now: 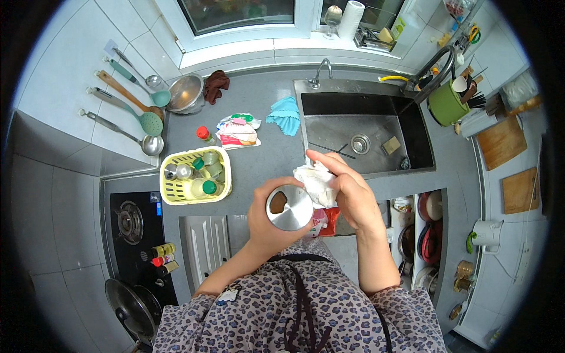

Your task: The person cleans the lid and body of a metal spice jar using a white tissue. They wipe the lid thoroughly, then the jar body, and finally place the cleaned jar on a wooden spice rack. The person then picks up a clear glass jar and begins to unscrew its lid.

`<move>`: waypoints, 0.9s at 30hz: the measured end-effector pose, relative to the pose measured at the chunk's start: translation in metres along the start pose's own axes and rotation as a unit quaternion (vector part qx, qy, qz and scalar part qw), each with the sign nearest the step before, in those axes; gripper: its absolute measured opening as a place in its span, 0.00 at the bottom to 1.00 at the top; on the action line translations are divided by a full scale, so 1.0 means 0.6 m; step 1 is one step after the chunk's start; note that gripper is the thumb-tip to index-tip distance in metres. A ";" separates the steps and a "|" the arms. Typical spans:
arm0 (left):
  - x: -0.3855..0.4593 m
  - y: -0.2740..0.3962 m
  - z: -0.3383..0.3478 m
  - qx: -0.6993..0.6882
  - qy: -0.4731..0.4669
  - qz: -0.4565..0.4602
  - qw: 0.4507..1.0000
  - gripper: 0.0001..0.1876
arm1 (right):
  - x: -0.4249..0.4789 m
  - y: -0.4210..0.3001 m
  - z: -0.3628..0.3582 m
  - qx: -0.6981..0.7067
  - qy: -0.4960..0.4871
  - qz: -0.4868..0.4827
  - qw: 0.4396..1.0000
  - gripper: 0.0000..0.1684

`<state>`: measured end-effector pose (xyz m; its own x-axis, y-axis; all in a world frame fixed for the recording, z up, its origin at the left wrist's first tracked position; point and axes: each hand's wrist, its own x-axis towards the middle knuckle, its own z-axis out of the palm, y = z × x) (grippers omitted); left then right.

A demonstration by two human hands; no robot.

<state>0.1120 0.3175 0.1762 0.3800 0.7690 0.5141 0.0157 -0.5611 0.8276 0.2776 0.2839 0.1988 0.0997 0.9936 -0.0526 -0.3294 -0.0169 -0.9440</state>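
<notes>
My left hand is wrapped around a round container whose brushed-metal top faces up at me. An opening in that top shows something brown inside; the body below is mostly hidden. Between the fingers of my right hand is a crumpled white wipe or tissue, right beside the metal top. To the left, a yellow plastic basket holds several small seasoning jars, some with green lids. Near it on the counter stand a red-capped jar and an open soft pack of wipes or tissues.
A steel sink holds a sponge and dark sticks. A light-blue cloth lies at its left edge. Farther left are a brown cloth and a metal bowl. The gas hob carries several bottles.
</notes>
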 end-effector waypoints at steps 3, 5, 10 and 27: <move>0.003 0.000 0.001 -0.027 0.010 -0.030 0.999 0.34 | -0.007 -0.020 0.017 0.033 0.009 0.001 0.999 0.29; 0.007 0.000 0.001 -0.028 0.011 -0.037 0.999 0.33 | -0.013 -0.024 0.022 0.057 0.010 0.005 0.998 0.27; 0.008 -0.001 -0.001 -0.071 0.014 -0.053 0.996 0.32 | -0.012 -0.006 -0.005 -0.002 -0.059 -0.059 0.996 0.20; 0.008 0.007 -0.017 -0.064 -0.045 -0.044 0.996 0.33 | -0.043 -0.027 -0.003 0.034 0.002 -0.092 0.995 0.20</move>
<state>0.1044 0.3219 0.1840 0.4643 0.7792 0.4211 -0.0641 -0.4446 0.8934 0.2823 0.2583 0.2148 0.1677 0.9787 0.1188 -0.3672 0.1738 -0.9138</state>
